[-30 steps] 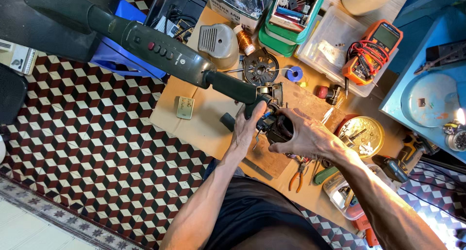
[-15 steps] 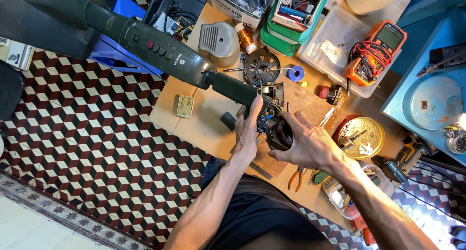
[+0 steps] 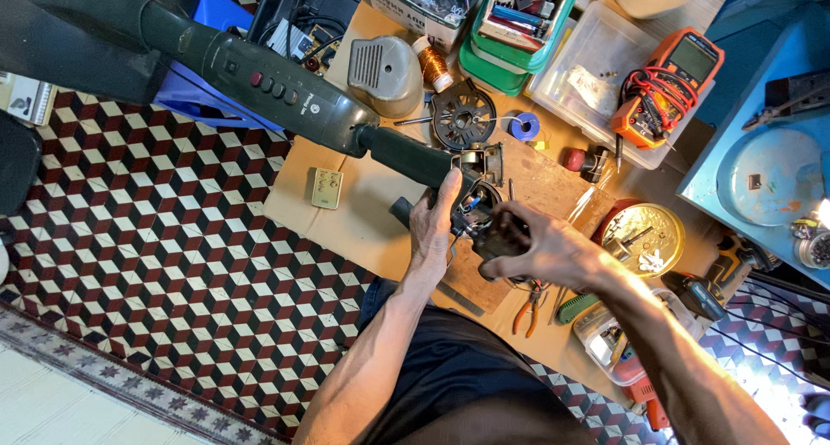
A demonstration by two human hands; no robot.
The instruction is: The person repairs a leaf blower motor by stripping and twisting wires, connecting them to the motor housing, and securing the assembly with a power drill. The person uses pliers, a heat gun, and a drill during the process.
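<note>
left hand [image 3: 432, 229]: grip clenched on the dark motor head [image 3: 481, 212], from its left side | right hand [image 3: 540, 251]: grip grasping the same motor head from the right | fan stand [image 3: 285, 95]: lies across the surface [image 3: 363, 229], long axis running upper left to lower right, motor end between both hands, base end off the upper left | pliers [image 3: 527, 305] just below right hand

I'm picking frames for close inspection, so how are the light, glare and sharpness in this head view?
Head view: even light, sharp across the bench; glare blows out the floor at the lower right corner; the left hand and right hand shade the dark motor housing, so its detail is murky; edges bow slightly from the wide lens.
</note>
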